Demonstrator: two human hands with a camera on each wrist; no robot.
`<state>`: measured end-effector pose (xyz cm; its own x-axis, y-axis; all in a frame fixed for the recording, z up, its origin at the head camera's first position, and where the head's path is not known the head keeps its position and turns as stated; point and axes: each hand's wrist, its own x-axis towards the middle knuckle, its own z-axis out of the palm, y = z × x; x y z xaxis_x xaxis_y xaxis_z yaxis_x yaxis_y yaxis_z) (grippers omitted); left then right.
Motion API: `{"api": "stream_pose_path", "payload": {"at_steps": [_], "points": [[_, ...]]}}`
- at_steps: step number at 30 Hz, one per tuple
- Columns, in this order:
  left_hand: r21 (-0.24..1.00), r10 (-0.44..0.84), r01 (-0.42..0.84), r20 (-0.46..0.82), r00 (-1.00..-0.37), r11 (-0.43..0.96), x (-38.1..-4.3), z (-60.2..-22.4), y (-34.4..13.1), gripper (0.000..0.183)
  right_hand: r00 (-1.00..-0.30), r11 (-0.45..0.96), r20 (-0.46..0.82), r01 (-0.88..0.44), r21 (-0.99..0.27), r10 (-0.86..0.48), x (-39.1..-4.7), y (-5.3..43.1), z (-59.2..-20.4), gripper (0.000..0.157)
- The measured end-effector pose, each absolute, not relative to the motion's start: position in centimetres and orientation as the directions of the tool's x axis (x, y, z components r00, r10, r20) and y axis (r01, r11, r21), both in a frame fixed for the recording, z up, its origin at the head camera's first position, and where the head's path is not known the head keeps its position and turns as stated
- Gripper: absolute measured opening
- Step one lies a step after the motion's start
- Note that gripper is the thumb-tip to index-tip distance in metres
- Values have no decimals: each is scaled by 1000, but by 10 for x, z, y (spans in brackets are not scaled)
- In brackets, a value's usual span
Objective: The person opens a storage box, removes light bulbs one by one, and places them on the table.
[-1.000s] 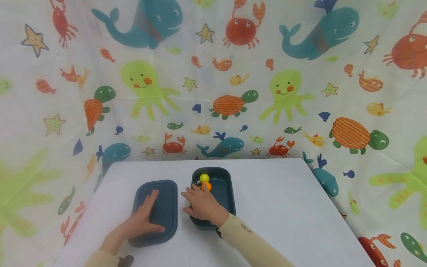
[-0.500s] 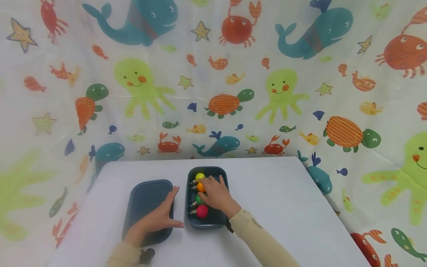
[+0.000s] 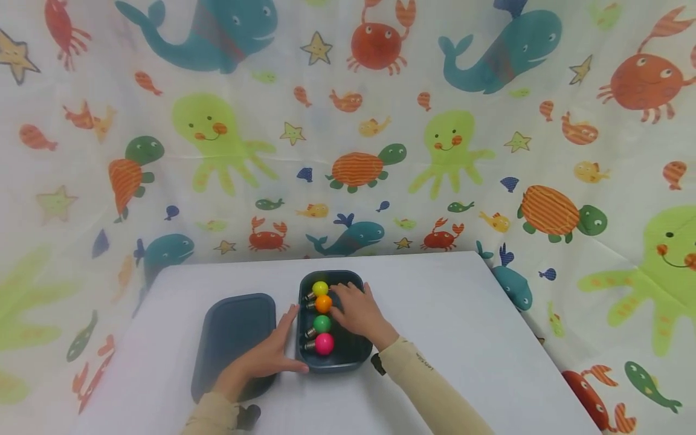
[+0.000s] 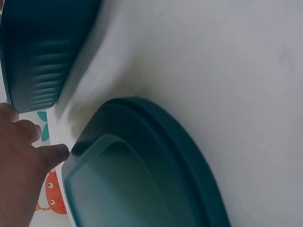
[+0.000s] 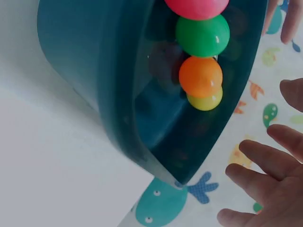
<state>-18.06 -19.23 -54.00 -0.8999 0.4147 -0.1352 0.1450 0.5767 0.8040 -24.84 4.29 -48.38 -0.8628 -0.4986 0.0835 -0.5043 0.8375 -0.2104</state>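
A dark teal box (image 3: 333,364) stands in the middle of the white table. A row of bulbs lies in it: yellow (image 3: 319,288), orange (image 3: 323,303), green (image 3: 322,324), pink (image 3: 324,344). My right hand (image 3: 356,311) lies over the box's right side with fingers spread, the tips beside the orange and yellow bulbs. It grips nothing. The matching lid (image 3: 231,341) lies flat to the left. My left hand (image 3: 269,355) rests flat on the lid's right edge, fingers along the box's left wall. In the right wrist view, the spread fingers (image 5: 265,165) hover past the box (image 5: 90,71).
The white table (image 3: 446,326) is ringed by a sea-animal printed cloth backdrop (image 3: 348,139) at the back and both sides. In the left wrist view the lid (image 4: 142,175) and the box wall (image 4: 42,56) lie close together on the table.
My left hand slid from the lid's top to its right edge beside the box. My right hand moved off the box's near left part to its far right, uncovering the green and pink bulbs.
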Motion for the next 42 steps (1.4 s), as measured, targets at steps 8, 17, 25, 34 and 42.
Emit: {"api": "stream_pose_path", "payload": {"at_steps": [8,17,25,34,42], "points": [[816,415,134,-138,-899,562,-185,-541,-190,124,-880,852,66,-472,-227,-470,-253,47,-479,52],[825,420,115,-157,-894,553,-189,-543,-189,123,-880,845,77,-473,-252,-469,-253,48,-475,51],[844,414,56,-203,-887,534,-188,-546,-189,125,-883,840,64,-463,-283,-465,-255,46,-477,51],[842,377,26,-214,-901,538,-187,-547,-188,125,-903,831,87,-422,-362,-420,-265,41,-484,49],[904,428,0,-203,-881,428,-189,-550,-185,122,-943,749,75,-303,-590,-323,-283,43,-498,44]]}}
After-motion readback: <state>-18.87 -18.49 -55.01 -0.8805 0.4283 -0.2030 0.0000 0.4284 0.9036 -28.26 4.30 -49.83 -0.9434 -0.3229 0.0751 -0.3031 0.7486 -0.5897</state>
